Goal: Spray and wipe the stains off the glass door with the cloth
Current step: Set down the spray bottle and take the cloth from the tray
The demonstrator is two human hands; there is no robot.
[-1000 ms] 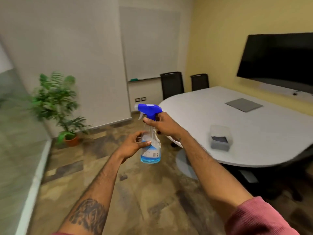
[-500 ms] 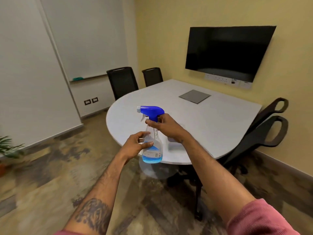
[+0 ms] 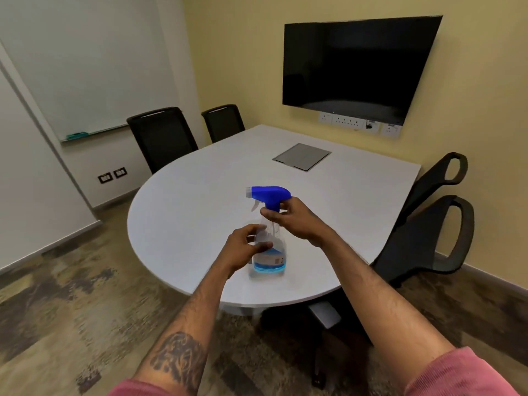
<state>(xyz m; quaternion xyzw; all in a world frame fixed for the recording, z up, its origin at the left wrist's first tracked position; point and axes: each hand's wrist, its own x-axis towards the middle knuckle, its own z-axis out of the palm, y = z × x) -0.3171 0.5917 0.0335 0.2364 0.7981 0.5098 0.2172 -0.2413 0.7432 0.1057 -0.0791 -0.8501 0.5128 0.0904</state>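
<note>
A clear spray bottle [image 3: 271,260] with a blue trigger head [image 3: 268,194] and a little blue liquid stands upright, its base at or just above the white table [image 3: 200,212] near the front edge. My right hand [image 3: 297,221] grips the bottle's neck just under the trigger head. My left hand [image 3: 243,247] curls around the bottle's body from the left, thumb across the front. No glass door and no cloth are in view.
A dark TV [image 3: 357,67] hangs on the yellow wall beyond the table. Two black chairs [image 3: 163,135] stand at the far side and two more [image 3: 423,241] at the right. A grey panel [image 3: 301,156] is set into the tabletop. A whiteboard [image 3: 85,67] is at left.
The view has swung right, away from the glass wall and plant, toward the table. Both hands have carried the bottle over the table and lowered it to the tabletop.
</note>
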